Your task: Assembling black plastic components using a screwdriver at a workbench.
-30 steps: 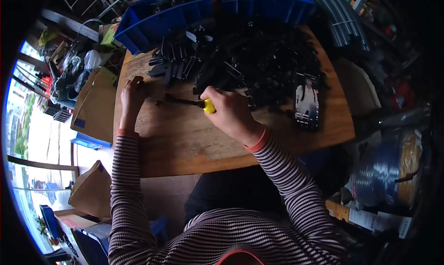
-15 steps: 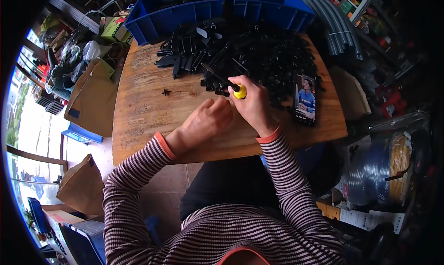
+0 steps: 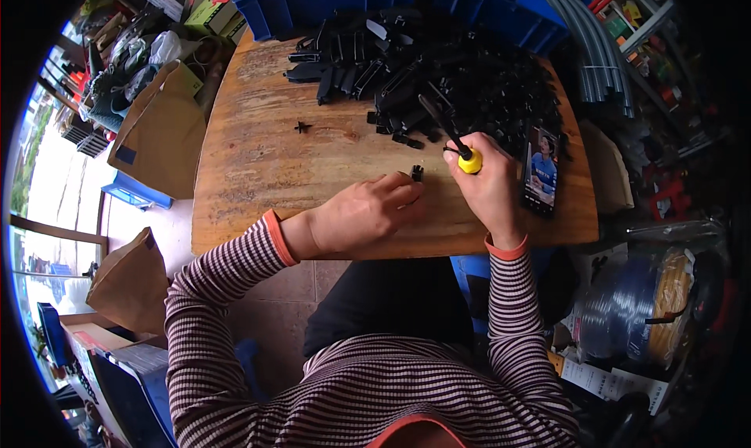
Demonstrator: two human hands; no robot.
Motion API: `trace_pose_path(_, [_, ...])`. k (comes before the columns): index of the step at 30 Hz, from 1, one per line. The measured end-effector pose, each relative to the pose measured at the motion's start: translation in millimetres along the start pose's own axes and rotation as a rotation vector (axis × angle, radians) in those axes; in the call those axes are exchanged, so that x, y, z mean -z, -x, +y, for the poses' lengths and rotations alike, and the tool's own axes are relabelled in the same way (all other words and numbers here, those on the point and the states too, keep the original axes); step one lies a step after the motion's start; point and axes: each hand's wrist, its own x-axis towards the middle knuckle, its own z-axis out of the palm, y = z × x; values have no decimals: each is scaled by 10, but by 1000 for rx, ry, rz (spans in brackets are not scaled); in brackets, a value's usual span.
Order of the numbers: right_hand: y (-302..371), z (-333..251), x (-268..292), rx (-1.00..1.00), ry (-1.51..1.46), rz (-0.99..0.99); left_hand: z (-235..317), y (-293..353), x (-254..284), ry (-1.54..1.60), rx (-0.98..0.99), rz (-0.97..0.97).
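My left hand [image 3: 371, 209] is closed over the near middle of the table, its fingertips on a small black plastic part [image 3: 417, 172] that sticks up past them. To its right my right hand [image 3: 486, 184] is wrapped round a screwdriver [image 3: 469, 162] with a yellow handle. Its dark shaft points away and to the left, over the near edge of a heap of black plastic parts [image 3: 438, 73]. A thin black piece also shows by my right thumb; I cannot tell whether it is held. One small black part [image 3: 302, 127] lies apart on the left of the table.
The wooden table [image 3: 250, 174] has blue plastic bins [image 3: 328, 10] along its far edge. A phone with a lit screen [image 3: 541, 170] leans at the right. Brown paper bags [image 3: 160, 135] stand to the left, grey tubing [image 3: 591, 49] at the far right, wrapped coils [image 3: 634, 307] at the near right.
My hands were close together and have moved apart, the right one going right with the screwdriver. The black part at my left fingertips now shows. The view has shifted slightly.
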Motion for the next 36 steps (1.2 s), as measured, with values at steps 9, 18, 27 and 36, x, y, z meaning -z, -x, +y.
trace_pose_path(9, [-35, 7, -168, 62, 68, -209, -33, -23, -224, -273, -149, 115])
trace_pose_path(18, [-53, -89, -193, 84, 221, -350, -16, 11, -307, -228, -124, 87])
trace_pose_path(27, [-435, -41, -132, -91, -584, 59, 16, -12, -322, -320, -151, 145])
trace_pose_path(36, [-347, 9, -320, -35, -615, 283, 4, -11, -279, -334, -155, 106])
